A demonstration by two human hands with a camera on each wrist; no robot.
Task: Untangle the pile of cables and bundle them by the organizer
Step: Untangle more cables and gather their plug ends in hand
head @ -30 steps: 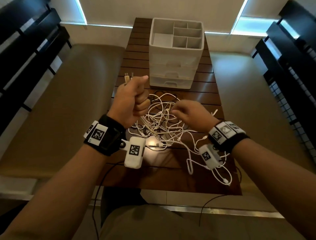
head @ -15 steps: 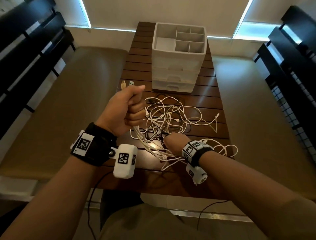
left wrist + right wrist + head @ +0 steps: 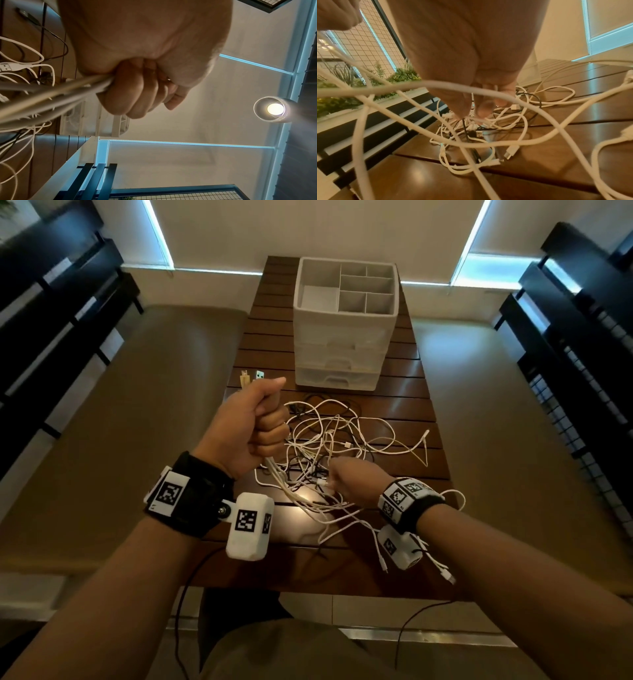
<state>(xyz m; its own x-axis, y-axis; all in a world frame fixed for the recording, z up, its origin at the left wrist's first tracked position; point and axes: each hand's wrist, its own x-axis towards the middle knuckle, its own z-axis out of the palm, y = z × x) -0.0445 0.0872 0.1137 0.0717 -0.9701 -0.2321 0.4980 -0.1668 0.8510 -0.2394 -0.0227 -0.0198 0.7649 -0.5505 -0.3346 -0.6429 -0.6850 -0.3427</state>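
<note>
My head camera looks down and forward over the table (image 3: pixel 404 419), both wrists in frame, the organizer (image 3: pixel 346 337) at the far end. My left wrist camera sits close under the fist, tilted up toward ceiling and lamp (image 3: pixel 275 108). My right wrist camera looks low along the fingers. All three share the cables (image 3: pixel 329 446).

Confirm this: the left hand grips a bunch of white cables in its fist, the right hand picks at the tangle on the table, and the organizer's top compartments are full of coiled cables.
Wrong on one count: the organizer's top compartments hold no cables, as the head view shows. The rest stands: the left hand grips a bunch of white cables in its fist, and the right hand picks at the tangle on the table.
</note>
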